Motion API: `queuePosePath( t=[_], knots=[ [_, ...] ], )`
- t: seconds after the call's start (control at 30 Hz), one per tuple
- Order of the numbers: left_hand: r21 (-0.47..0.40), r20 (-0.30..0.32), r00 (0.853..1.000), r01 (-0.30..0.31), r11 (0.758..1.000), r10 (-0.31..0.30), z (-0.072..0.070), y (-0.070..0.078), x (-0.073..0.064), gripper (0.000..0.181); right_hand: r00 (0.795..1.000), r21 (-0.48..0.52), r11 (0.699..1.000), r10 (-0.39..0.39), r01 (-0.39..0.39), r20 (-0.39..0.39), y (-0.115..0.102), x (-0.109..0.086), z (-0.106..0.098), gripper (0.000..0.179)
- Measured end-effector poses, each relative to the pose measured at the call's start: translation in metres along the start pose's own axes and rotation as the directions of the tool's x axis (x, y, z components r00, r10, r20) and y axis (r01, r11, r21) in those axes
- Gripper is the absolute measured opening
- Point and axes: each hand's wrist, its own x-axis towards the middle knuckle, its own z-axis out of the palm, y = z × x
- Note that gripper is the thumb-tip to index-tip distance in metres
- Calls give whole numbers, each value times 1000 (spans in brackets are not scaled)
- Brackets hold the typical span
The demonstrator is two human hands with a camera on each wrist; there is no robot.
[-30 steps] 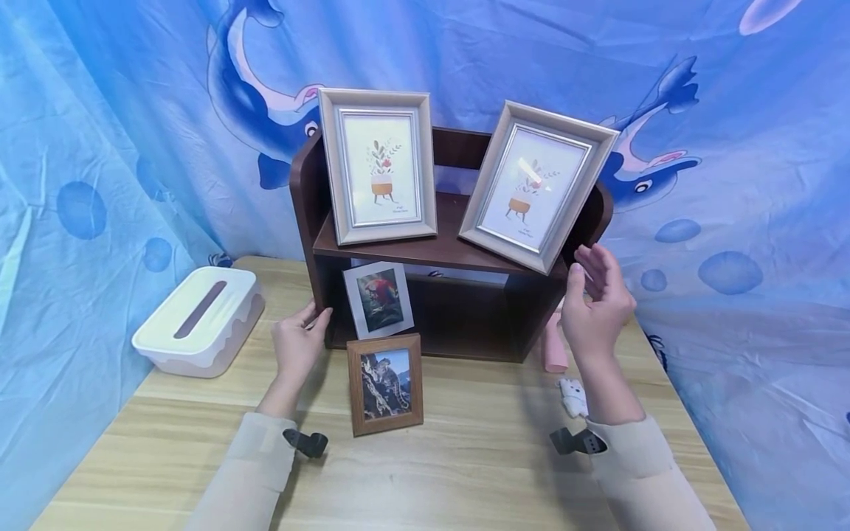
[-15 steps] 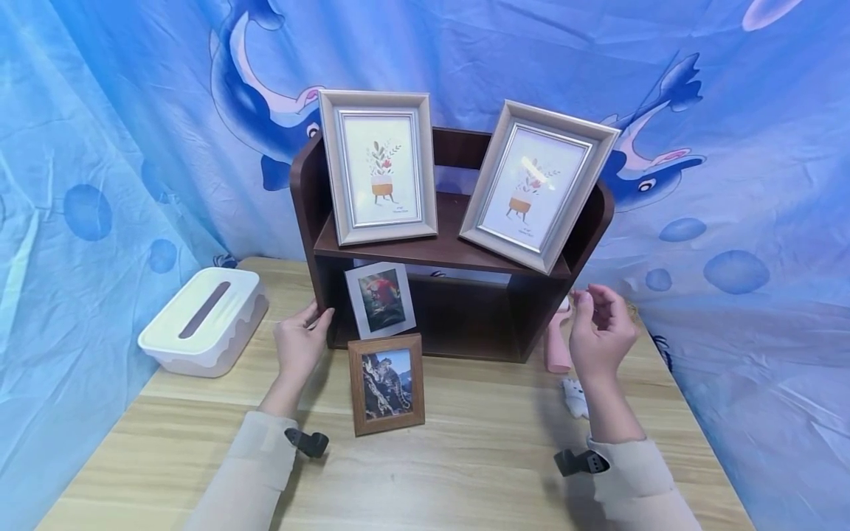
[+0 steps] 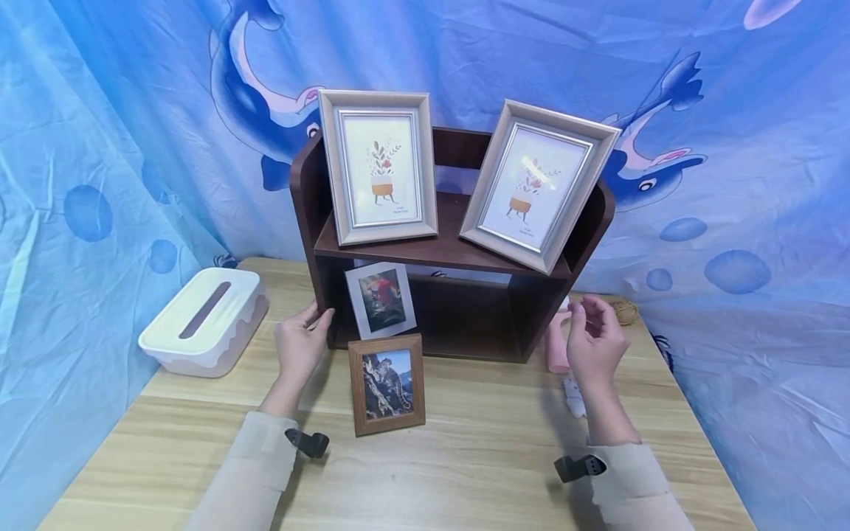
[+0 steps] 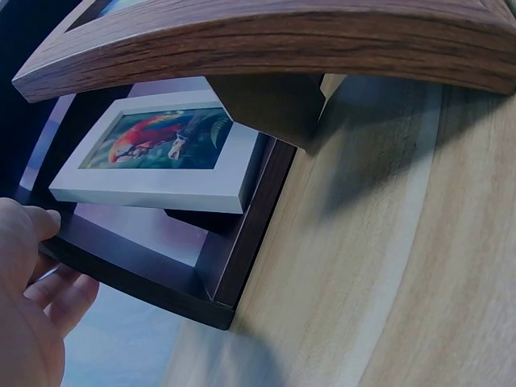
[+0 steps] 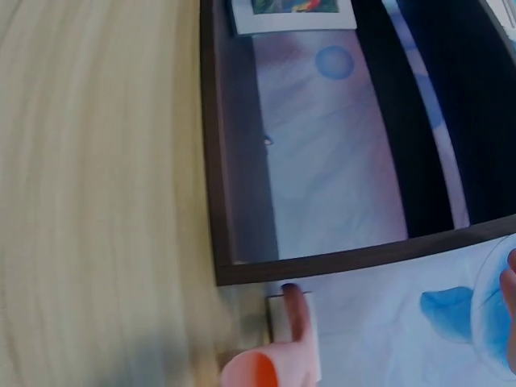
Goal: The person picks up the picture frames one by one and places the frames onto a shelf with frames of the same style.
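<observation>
A dark brown two-tier shelf (image 3: 454,221) stands on the table. My left hand (image 3: 302,343) pinches the front edge of its left side panel, thumb inside and fingers outside in the left wrist view. Beside the right panel, my right hand (image 3: 598,343) is raised with loosely bent fingers and holds nothing; only its fingertips (image 5: 510,294) show in the right wrist view. On the upper tier lean two cream picture frames (image 3: 378,168), the right one (image 3: 539,184) tilted. A white-framed parrot picture (image 3: 381,301) sits on the lower tier, behind a wooden-framed leopard picture (image 3: 387,383).
At left sits a white tissue box (image 3: 202,317) with a slot in its lid. A pink handled object (image 3: 558,348), a small white figure (image 3: 574,398) and a brown coil (image 3: 624,312) lie right of the shelf. Blue dolphin-print cloth (image 3: 717,184) hangs around the table.
My right hand has come down from beside the tilted frame's lower corner to the level of the pink object, fingers more bent. The left hand keeps its hold on the shelf.
</observation>
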Motion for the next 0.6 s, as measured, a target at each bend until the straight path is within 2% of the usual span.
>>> queuePosePath(
  t=[0.17, 0.3, 0.37, 0.53, 0.6],
  knots=[
    [-1, -2, 1000, -3, 1000, 3, 1, 0, 0, 27, 999, 15, 1000, 2, -3, 46, -12, -6, 0, 16],
    [2, -3, 1000, -5, 1000, 5, 1, -1, 0, 26, 996, 12, 1000, 18, -19, 92, -6, -10, -1, 18],
    [6, -5, 1000, -6, 1000, 6, 0, 0, 0, 26, 991, 11, 999, 52, -54, 125, -4, -12, -1, 21],
    [22, -12, 1000, -16, 1000, 16, 0, 0, 0, 26, 956, 13, 983, 177, -185, 234, 2, -19, -1, 32],
    [21, -11, 1000, -17, 1000, 17, 1, -1, -1, 26, 940, -13, 978, 203, -207, 273, 6, -21, 0, 37]
  ],
)
